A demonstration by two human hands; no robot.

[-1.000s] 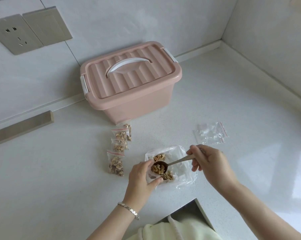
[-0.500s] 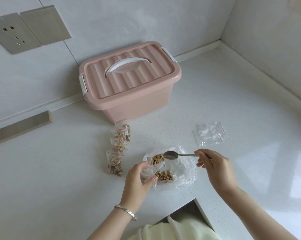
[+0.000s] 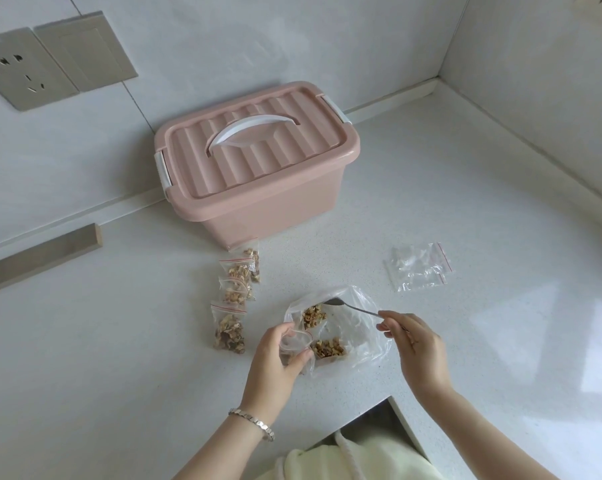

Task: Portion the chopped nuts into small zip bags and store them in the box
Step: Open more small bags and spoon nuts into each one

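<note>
Left grip (image 3: 278, 358) curled round small zip bag (image 3: 295, 342), holding its mouth open at edge of large clear bag (image 3: 361, 332). Right grip (image 3: 417, 344) pinching spoon (image 3: 349, 305) by handle, bowl inside large bag, beside chopped nuts (image 3: 327, 348). Filled bags (image 3: 229, 332) in row on bench (image 3: 119, 341), near closed pink box (image 3: 258, 174).

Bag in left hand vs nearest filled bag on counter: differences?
The held bag is gripped by the left hand; the counter bag lies flat, untouched. The held bag's mouth gapes open; the counter bag's red strip lies flat. The counter bag shows plenty of nuts; the held bag's fill is mostly hidden. Both are small clear zip bags.
</note>
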